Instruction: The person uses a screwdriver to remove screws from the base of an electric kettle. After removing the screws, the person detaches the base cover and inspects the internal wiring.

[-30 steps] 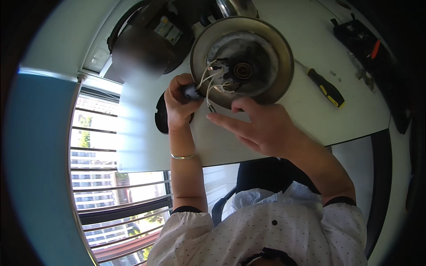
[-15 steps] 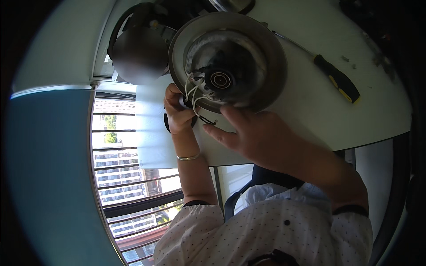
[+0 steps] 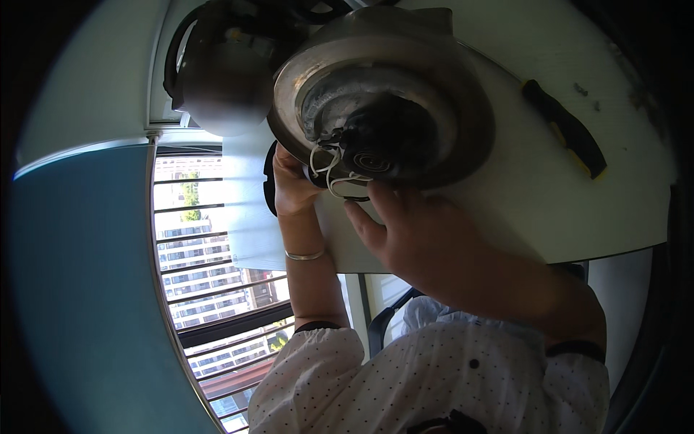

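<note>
A round grey metal housing (image 3: 463, 94) with a dark hub (image 3: 383, 145) lies on a white surface (image 3: 578, 210). Loops of white wire (image 3: 329, 173) come out at the hub's lower left. My left hand (image 3: 293, 184), with a thin bangle on its wrist, is closed around a black round part (image 3: 270, 177) at the housing's left edge, next to the wires. My right hand (image 3: 426, 246) reaches up from below. Its thumb and fingers are spread, and the fingertips touch the wires and the hub's underside.
A screwdriver (image 3: 567, 130) with a black and yellow handle lies on the white surface to the right. A dark rounded object (image 3: 217, 65) sits at the upper left. A barred window (image 3: 217, 267) showing buildings and a blue wall (image 3: 79, 289) fill the left side.
The housing now looks larger and closer and sits higher in the view. Both hands have stayed at the wires, and the right hand's fingers have moved up onto the hub.
</note>
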{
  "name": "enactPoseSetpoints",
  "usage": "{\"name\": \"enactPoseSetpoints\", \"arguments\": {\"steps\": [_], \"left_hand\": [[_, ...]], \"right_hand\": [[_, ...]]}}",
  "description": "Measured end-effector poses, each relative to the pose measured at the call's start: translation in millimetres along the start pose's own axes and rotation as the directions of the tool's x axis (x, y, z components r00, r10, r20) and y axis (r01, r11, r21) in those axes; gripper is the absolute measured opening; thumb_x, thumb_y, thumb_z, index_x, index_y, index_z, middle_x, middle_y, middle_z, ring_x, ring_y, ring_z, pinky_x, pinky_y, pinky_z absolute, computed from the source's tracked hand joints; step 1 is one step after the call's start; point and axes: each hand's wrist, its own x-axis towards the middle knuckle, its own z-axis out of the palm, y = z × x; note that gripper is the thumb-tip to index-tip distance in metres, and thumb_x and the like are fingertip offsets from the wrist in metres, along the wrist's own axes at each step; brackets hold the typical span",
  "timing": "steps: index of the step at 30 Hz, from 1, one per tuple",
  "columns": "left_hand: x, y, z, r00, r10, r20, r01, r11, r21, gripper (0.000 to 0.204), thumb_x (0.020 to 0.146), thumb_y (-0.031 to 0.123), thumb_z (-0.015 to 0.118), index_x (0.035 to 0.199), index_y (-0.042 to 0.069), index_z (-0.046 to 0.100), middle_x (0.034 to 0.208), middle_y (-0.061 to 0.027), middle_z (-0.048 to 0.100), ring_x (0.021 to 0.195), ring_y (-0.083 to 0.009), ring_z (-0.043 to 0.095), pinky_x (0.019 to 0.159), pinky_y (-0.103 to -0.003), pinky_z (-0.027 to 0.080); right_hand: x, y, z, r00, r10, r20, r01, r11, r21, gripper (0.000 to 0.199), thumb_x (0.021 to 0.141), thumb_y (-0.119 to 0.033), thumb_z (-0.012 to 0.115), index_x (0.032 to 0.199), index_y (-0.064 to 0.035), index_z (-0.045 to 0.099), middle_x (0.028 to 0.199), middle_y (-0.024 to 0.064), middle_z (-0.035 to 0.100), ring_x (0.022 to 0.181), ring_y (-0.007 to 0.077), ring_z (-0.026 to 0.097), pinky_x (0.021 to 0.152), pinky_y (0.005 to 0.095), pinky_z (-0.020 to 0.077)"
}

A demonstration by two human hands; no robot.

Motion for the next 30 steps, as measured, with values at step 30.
{"name": "enactPoseSetpoints", "arguments": {"steps": [30], "left_hand": [[6,4,11,0.996,-0.009,0.093,0.006,1.0,0.023,0.057,0.05,-0.009,0.083,0.101,-0.002,0.061,0.105,-0.0118,0.068,0.097,-0.0206,0.065,0.089,-0.033,0.05]], "right_hand": [[-3,-1,1,0.998,0.06,0.017,-0.06,0.998,0.025,0.046,0.078,-0.007,0.065,0.123,-0.0072,0.058,0.113,0.0211,0.053,0.074,0.0233,0.064,0.054,0.029,0.054]]}}
